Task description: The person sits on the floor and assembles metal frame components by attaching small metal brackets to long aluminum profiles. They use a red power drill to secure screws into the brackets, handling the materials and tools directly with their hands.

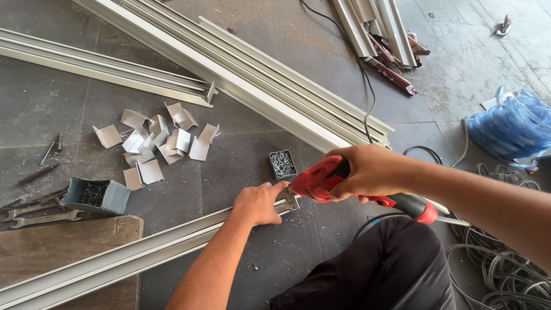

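Head view: the red drill (321, 181) sits on the floor-level work, its nose pressed at the end of a long grey metal rail (143, 255) where a small corner bracket (288, 201) meets it. The right hand (370, 172) is wrapped tight around the drill's body; the left hand (259, 202) is curled closed on the rail end, fingers just beside the tip. That closeness looks like the main risk: if the bit skates on the smooth painted metal, it could jump toward those fingers, and the thin rail could twist if the hold loosens. A small open box of screws (282, 164) lies near, dull and spiky. Further out, folded sheet-metal brackets (155, 143) lie scattered, a grey tub (94, 195) holds dark screws, spanners (40, 217) rest by a wooden board (63, 247), more rails (258, 80) lie stacked, and loose cables (505, 275) coil by the knee, easy to snag
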